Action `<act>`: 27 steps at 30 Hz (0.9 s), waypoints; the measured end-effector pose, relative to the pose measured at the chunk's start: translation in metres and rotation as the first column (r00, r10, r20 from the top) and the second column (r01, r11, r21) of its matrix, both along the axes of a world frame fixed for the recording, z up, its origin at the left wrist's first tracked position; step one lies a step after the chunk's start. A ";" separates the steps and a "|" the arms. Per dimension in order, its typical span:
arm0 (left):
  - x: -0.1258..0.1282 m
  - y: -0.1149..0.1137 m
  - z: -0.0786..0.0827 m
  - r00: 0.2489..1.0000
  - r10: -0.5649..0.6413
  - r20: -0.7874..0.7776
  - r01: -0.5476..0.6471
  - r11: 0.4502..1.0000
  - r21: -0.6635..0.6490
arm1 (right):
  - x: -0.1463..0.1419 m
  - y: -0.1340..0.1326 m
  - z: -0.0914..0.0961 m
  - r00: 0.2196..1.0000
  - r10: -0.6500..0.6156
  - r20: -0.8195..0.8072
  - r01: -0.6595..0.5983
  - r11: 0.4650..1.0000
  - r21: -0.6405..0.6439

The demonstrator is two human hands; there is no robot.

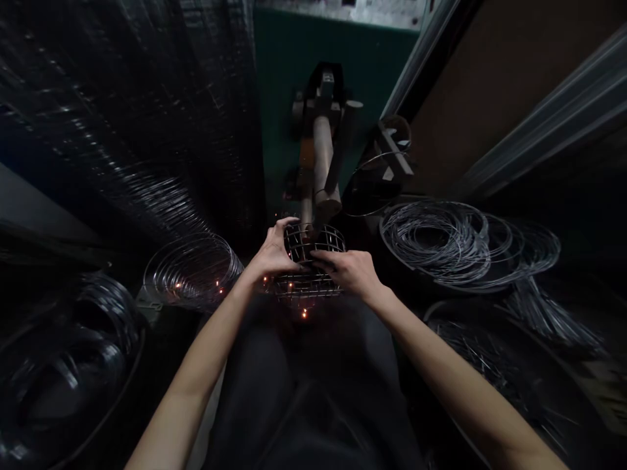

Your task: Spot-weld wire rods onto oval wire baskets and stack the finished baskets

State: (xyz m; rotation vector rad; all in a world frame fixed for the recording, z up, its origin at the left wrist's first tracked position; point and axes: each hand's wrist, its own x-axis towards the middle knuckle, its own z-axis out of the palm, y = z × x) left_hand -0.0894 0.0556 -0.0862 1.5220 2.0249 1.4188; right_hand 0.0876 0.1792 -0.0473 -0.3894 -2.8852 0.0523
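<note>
A dark wire cage with a curved grid of rods sits between my hands, under the electrodes of a spot welder. My left hand grips the cage's left side, thumb low and fingers over the upper edge. From the right, my right hand pinches at the front of the cage, its fingertips near the middle. Whether a loose rod lies in those fingertips is too dark to tell. Orange sparks fly below and to the left of the cage. The lower electrode is hidden.
Wire rings stand at left, with a basin of coiled wire nearer me. At right lie a heap of wire hoops and a tub of short rods. Tall stacked mesh rises at back left.
</note>
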 end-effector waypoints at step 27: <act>-0.048 -0.006 -0.034 0.999 0.036 0.024 -0.037 0.999 0.023 | 0.062 0.014 0.001 0.917 -0.360 -0.171 0.208 0.798 -0.566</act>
